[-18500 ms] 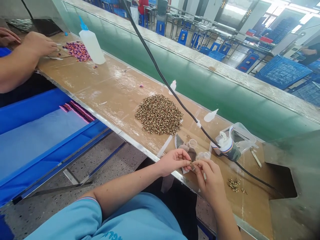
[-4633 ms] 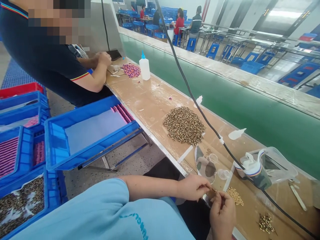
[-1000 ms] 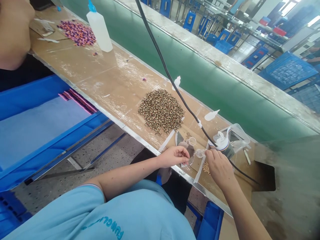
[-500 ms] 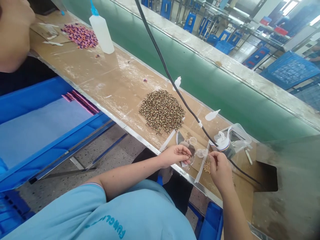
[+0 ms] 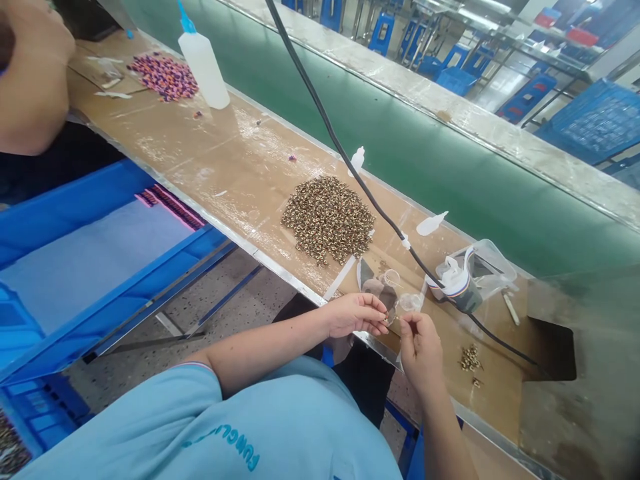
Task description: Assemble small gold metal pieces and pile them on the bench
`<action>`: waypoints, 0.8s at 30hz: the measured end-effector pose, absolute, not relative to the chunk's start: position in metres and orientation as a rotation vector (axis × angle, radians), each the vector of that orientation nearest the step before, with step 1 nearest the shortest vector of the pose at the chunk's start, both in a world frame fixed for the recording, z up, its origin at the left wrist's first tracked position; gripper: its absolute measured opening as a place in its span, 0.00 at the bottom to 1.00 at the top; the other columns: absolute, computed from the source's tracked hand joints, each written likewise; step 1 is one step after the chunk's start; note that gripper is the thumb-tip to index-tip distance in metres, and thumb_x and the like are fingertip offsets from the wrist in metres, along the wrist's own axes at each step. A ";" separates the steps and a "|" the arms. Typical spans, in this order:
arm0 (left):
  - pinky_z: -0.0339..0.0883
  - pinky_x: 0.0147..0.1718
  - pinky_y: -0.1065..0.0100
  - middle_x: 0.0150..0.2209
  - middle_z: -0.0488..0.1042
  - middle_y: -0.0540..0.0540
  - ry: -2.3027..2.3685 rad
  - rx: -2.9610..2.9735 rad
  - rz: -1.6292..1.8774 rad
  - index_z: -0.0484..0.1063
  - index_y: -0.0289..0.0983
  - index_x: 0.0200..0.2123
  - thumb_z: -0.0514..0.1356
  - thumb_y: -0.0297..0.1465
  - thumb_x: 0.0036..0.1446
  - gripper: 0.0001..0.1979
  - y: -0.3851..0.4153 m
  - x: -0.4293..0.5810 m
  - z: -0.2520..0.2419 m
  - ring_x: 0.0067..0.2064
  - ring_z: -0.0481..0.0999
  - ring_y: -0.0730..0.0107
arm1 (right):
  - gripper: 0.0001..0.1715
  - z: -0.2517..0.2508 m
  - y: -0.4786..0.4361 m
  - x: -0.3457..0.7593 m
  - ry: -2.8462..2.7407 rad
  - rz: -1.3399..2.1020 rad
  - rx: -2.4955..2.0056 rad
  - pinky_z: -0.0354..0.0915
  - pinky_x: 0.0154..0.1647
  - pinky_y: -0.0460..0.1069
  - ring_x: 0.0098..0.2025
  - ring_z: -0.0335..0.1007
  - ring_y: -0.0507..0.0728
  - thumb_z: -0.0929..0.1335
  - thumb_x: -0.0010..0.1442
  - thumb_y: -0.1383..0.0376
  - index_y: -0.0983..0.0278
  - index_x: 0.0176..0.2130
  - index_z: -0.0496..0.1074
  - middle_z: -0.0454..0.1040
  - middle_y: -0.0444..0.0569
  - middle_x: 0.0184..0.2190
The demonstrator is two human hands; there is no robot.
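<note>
My left hand (image 5: 357, 315) is over the table's near edge, thumb and fingers pinched on a small metallic-looking piece, mostly hidden at the fingertips. Just right of it, my right hand (image 5: 421, 345) is closed in a pinch, its fingertips facing the left hand's; what it grips is too small to make out. Beyond the left hand lies a large pile of small gold-and-dark ring-like pieces (image 5: 327, 220). A clear round dish (image 5: 411, 302) stands behind the gap between my hands. A few similar small pieces (image 5: 470, 359) lie to the right of my right hand.
A black cable (image 5: 345, 157) hangs across the table. A clear plastic container (image 5: 493, 267) with white material stands at right. Small white bottles (image 5: 431, 224) lie along the back. Farther left are a large glue-type bottle (image 5: 205, 70), pink-purple pieces (image 5: 163, 77), a blue tray (image 5: 65, 213) and another person's arm (image 5: 35, 87).
My right hand has moved down and left, closer to my left hand, uncovering the small pieces on its right. The left hand stays pinched. The view has shifted slightly.
</note>
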State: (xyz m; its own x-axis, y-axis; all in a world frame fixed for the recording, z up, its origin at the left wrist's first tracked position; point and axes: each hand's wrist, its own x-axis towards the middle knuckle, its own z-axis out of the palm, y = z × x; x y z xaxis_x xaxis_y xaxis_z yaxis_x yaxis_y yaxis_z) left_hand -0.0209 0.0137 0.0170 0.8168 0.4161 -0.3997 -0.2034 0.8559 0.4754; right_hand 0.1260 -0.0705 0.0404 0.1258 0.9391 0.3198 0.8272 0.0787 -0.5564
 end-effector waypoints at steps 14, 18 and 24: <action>0.67 0.29 0.74 0.22 0.75 0.48 0.509 0.458 0.305 0.66 0.32 0.30 0.69 0.27 0.40 0.16 0.014 -0.025 0.020 0.25 0.76 0.74 | 0.10 0.038 -0.073 0.121 -1.919 0.092 -1.736 0.59 0.31 0.46 0.30 0.64 0.52 0.58 0.64 0.63 0.61 0.32 0.62 0.67 0.45 0.27; 0.67 0.27 0.75 0.22 0.75 0.48 0.509 0.459 0.303 0.66 0.31 0.30 0.69 0.27 0.40 0.15 0.014 -0.024 0.018 0.24 0.76 0.74 | 0.10 0.037 -0.073 0.122 -1.941 0.074 -1.746 0.59 0.30 0.46 0.30 0.64 0.52 0.57 0.65 0.63 0.61 0.32 0.62 0.67 0.45 0.28; 0.67 0.28 0.75 0.21 0.75 0.48 0.524 0.462 0.305 0.67 0.32 0.29 0.68 0.25 0.41 0.13 0.014 -0.023 0.020 0.24 0.76 0.75 | 0.11 0.037 -0.072 0.121 -2.003 -0.038 -1.719 0.58 0.30 0.46 0.30 0.64 0.52 0.57 0.65 0.63 0.61 0.32 0.62 0.67 0.45 0.28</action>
State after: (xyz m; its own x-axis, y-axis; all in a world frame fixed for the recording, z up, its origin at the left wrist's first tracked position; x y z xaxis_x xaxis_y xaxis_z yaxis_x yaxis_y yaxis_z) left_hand -0.0232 0.0145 0.0197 0.8249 0.3913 -0.4079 -0.1605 0.8540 0.4949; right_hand 0.1215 -0.0721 0.0367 -0.0806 0.9204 0.3826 0.9341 0.2037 -0.2932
